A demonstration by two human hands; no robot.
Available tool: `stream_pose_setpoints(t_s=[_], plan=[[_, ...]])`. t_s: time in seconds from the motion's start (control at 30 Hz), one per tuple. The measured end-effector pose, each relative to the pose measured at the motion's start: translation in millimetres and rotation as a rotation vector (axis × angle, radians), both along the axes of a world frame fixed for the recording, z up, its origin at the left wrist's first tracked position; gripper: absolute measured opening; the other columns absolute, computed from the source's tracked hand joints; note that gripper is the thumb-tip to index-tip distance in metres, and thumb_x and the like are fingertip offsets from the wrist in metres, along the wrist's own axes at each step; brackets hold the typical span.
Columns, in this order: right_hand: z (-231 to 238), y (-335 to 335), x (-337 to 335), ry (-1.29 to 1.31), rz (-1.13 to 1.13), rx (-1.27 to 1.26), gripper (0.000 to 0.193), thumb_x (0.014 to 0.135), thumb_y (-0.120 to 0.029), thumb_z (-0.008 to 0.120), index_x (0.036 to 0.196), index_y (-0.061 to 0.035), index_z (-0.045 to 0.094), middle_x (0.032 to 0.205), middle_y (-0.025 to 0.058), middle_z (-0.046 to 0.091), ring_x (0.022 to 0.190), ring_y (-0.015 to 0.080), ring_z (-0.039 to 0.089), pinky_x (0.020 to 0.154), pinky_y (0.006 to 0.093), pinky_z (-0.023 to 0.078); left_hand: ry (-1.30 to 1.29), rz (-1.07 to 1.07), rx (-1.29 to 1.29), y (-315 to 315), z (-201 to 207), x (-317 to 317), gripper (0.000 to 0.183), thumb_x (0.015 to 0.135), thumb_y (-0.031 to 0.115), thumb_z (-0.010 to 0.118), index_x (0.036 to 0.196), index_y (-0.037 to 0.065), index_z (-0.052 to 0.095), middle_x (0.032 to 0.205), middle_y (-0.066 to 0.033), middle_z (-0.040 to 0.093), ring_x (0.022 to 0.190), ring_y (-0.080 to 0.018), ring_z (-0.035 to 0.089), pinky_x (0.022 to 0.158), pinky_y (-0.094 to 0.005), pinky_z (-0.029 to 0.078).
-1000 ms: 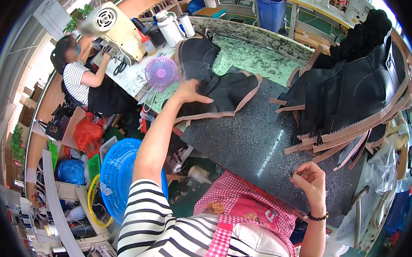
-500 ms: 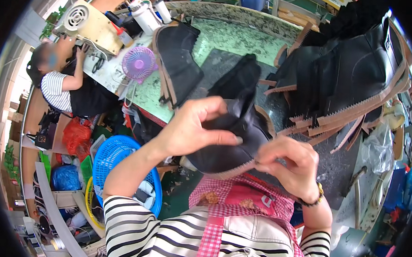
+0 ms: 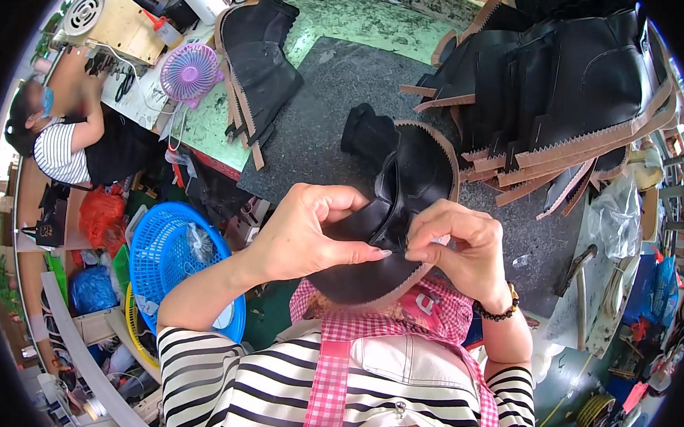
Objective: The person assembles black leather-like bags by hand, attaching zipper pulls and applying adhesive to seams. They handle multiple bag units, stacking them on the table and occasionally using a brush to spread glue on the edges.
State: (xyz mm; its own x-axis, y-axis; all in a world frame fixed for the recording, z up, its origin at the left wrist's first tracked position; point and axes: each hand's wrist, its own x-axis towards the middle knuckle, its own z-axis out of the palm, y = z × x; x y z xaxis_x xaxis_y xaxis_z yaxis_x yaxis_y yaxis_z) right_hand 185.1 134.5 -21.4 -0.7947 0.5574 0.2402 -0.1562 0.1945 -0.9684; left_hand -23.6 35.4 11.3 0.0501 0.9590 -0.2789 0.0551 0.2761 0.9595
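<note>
A black leather shoe upper (image 3: 362,280) with a brown zigzag-cut edge lies across the near edge of the table, its toe end over my lap. My left hand (image 3: 318,231) grips its folded middle part, thumb on top and fingers curled into the opening. My right hand (image 3: 460,243), with a beaded bracelet on the wrist, pinches thumb and forefinger at the base of that opening, close to my left thumb tip. Anything small between the right fingertips is hidden.
A pile of black uppers (image 3: 565,94) rises at the right, with several more uppers (image 3: 261,62) at the far left. A dark board (image 3: 315,135) lies between them. A purple fan (image 3: 191,74), blue basket (image 3: 175,228) and a person at a machine (image 3: 116,24) are to the left.
My right hand has moved from the upper's zigzag edge inward to the middle opening, beside my left thumb. The upper has turned and flattened somewhat. The view has shifted slightly.
</note>
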Motion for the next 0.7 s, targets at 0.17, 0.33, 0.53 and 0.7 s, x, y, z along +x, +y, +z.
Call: stream_pose_setpoints(t_s=[0.17,0.33,0.53,0.7], plan=[[9.4,-6.9,-0.8,-0.132,0.034,0.057,0.016,0.072,0.009,0.07,0.083,-0.0017,0.068,0.083,0.0064,0.068,0.077,0.0157,0.066,0.064,0.0254,0.05,0.077,0.019,-0.007,0.2,-4.5,4.1,0.023,0.069,-0.004,0.082,0.083,-0.002,0.064,0.076,-0.001,0.068,0.072,-0.001,0.057,0.061,-0.0185,0.045],[7.9,-8.9,1.3,-0.188,0.003,0.029,0.014,0.074,0.008,0.069,0.084,-0.0016,0.069,0.082,0.0063,0.069,0.073,0.0146,0.066,0.066,0.0262,0.052,0.119,-0.038,-0.017,1.5,0.0,6.0,0.023,0.068,0.0,0.084,0.08,-0.002,0.064,0.072,-0.0012,0.067,0.071,0.0,0.055,0.06,-0.0184,0.044],[11.1,-19.1,3.6,-0.245,-0.143,0.045,0.015,0.074,0.006,0.071,0.087,-0.0018,0.07,0.083,0.0085,0.069,0.069,0.0159,0.068,0.063,0.0259,0.053,0.189,-0.005,0.02,-3.2,-2.2,13.2,0.026,0.067,0.004,0.086,0.081,-0.003,0.065,0.075,-0.0048,0.07,0.07,0.0,0.055,0.06,-0.0181,0.044],[7.2,-30.9,3.8,-0.186,-0.302,0.285,0.018,0.072,0.005,0.074,0.089,0.0002,0.07,0.084,0.0112,0.069,0.069,0.0178,0.069,0.06,0.0252,0.053,0.117,0.072,0.024,-1.4,1.0,21.6,0.025,0.068,0.002,0.085,0.084,-0.004,0.066,0.079,-0.0073,0.072,0.075,-0.0037,0.062,0.066,-0.0204,0.051]])
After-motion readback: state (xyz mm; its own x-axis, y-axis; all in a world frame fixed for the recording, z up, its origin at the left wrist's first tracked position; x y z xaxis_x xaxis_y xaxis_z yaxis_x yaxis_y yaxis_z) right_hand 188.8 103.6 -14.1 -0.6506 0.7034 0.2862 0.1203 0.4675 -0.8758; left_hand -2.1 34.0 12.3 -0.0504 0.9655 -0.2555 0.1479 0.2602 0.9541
